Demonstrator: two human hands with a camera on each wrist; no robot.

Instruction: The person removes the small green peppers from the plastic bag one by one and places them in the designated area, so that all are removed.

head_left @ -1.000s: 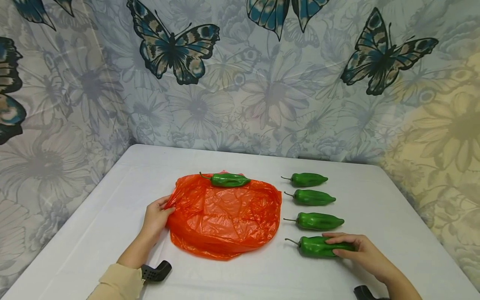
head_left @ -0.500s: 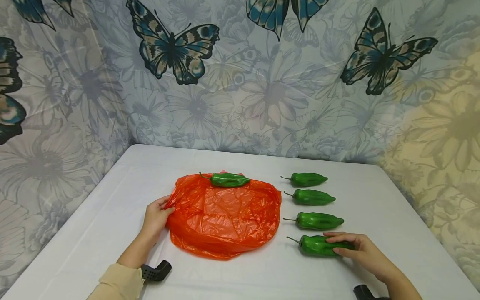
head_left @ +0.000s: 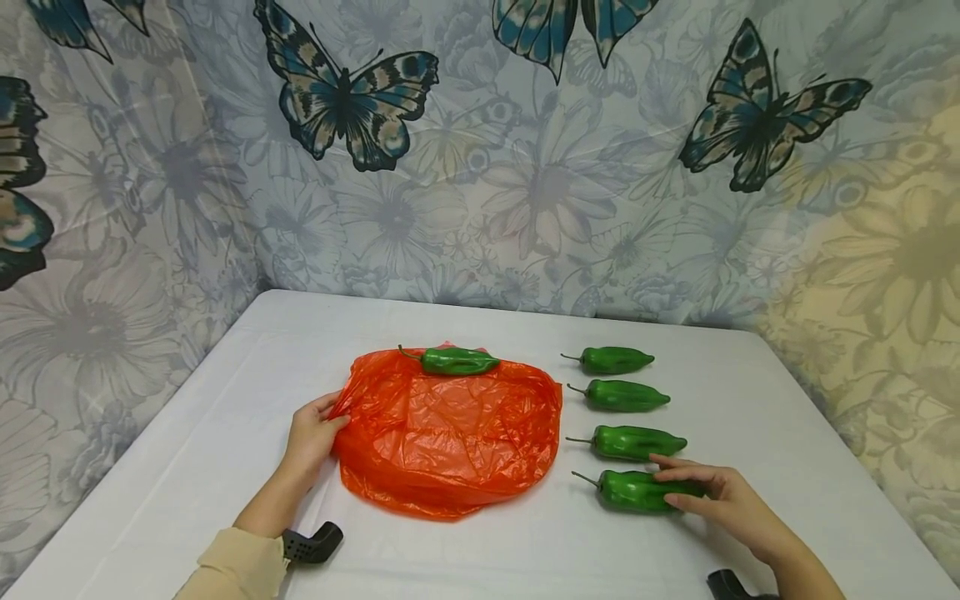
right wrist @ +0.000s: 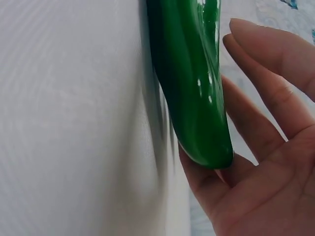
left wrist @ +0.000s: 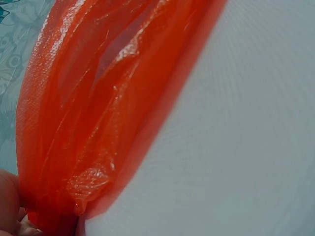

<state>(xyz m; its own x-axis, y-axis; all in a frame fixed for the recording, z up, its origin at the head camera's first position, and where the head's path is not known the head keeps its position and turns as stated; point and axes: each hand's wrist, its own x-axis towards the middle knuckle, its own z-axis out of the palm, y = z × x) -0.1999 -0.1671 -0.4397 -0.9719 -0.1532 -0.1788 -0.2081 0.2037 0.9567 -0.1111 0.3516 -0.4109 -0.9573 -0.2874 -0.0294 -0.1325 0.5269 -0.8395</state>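
My left hand (head_left: pixel 309 435) pinches the left edge of a crumpled red plastic bag (head_left: pixel 450 433) that lies flat on the table. In the left wrist view the bag (left wrist: pixel 98 118) gathers into folds at the fingertips. One green chili pepper (head_left: pixel 459 361) rests across the bag's far edge. My right hand (head_left: pixel 723 500) is around the tip end of the nearest green pepper (head_left: pixel 633 490), which lies on the table. In the right wrist view the fingers are spread about that pepper (right wrist: pixel 192 88), and the thumb and forefinger stand apart from it.
More green peppers lie in a column right of the bag: a far one (head_left: pixel 617 360), a middle one (head_left: pixel 628 396) and a nearer one (head_left: pixel 637 442). The white table (head_left: pixel 480 558) meets a butterfly-patterned cloth (head_left: pixel 480 208) at the back and sides.
The nearest pepper has shifted very slightly to the right. My right forefinger has lifted off it and spread outward. My left hand and the bag have stayed still.
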